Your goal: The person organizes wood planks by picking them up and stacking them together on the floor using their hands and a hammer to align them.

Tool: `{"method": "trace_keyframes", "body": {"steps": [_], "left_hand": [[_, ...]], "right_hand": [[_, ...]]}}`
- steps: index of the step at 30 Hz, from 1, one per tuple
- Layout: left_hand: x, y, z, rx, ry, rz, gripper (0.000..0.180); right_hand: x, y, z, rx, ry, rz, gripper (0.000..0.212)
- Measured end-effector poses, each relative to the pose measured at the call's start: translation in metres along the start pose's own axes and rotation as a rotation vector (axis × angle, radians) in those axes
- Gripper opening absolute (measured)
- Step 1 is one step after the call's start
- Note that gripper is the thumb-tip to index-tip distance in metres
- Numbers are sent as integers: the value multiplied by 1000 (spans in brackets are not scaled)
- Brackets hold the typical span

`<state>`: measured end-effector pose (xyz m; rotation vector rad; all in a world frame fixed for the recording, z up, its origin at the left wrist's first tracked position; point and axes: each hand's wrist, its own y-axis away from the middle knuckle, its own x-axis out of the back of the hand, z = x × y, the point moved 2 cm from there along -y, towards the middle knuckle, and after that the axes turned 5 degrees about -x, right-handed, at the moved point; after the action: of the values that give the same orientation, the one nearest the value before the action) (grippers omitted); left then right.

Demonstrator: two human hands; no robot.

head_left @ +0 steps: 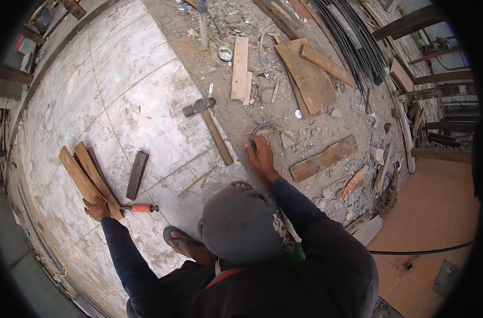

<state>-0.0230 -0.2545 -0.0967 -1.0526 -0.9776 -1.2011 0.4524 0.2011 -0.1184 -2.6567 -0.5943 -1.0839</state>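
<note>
My left hand (96, 208) is closed round the near end of a wooden strip (82, 175), one of several lying together on the pale tiles. Beside them lies a chisel-like tool with a red handle (142, 208), its tip by the wood. A short dark wood block (138, 175) rests just to the right. My right hand (262, 158) is over the edge of the rubble, its fingers curled together; whatever they pinch is too small to make out. Just beyond those fingertips is a dark curved piece (262, 128). A hammer (216, 135) with a wooden handle lies between my hands.
Broken rubble (228, 74) borders the tiled floor (130, 90) on the right. Loose boards (307, 77) and a plank (324, 158) lie on it. Black rods (347, 42) are bundled at the far right. Orange-brown panels (432, 201) are at the right.
</note>
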Motion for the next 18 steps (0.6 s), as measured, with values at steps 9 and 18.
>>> {"method": "trace_keyframes", "body": {"steps": [9, 18], "left_hand": [[-3, 94, 139, -585, 157, 211, 59], [-33, 125, 187, -716, 335, 64, 49]], "right_hand": [[107, -120, 200, -804, -200, 762, 72], [207, -151, 293, -773, -873, 456, 54]]}}
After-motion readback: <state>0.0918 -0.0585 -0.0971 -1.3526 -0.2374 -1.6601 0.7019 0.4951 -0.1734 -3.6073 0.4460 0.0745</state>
